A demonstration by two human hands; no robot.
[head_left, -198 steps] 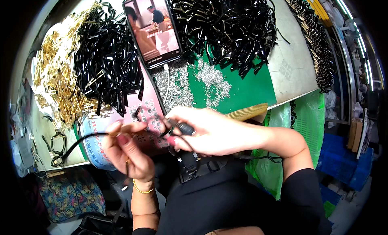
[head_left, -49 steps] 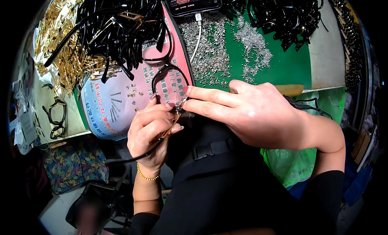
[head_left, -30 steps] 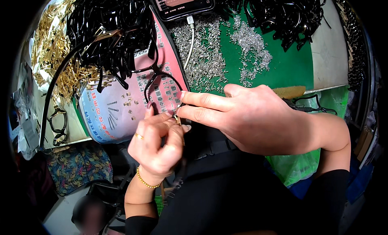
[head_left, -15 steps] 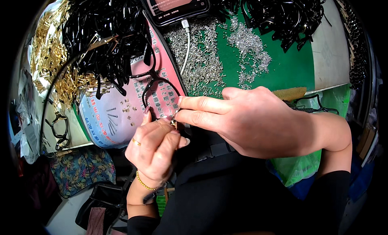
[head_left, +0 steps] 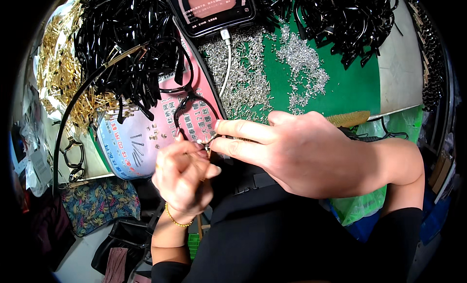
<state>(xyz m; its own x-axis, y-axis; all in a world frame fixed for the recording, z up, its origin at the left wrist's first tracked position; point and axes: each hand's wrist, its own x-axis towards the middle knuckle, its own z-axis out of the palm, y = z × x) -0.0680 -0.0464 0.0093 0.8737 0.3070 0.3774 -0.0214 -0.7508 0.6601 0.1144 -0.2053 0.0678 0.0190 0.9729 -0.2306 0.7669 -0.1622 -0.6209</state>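
A black eyeglass frame (head_left: pixel 188 92) stretches away from my hands, its two rims lying over the pink and blue printed mat (head_left: pixel 146 161). One long temple (head_left: pixel 90 79) is spread out to the left in a curve. At the near end of the frame my right hand (head_left: pixel 311 154) grips it, two fingers extended along the rim and the thumb hidden below. My left hand (head_left: pixel 182 173), blurred by motion, has bent fingers close to the same corner. A tiny shiny part shows between the fingertips, too small to name. Whether the left fingers pinch anything is unclear.
Black temples pile up at back left (head_left: pixel 112 35) and back right (head_left: pixel 340 20). Gold metal parts (head_left: pixel 61 54) lie far left. Small silver pieces (head_left: pixel 238 69) cover the green mat (head_left: pixel 350 73). A phone (head_left: pixel 211 10) with white cable (head_left: pixel 228 64) stands behind. More glasses (head_left: pixel 74 154) rest left.
My left hand has shifted slightly, its fingers blurring near the frame's corner. The eyeglass frame has tilted a little, its temple moving slightly. My right hand keeps almost the same place.
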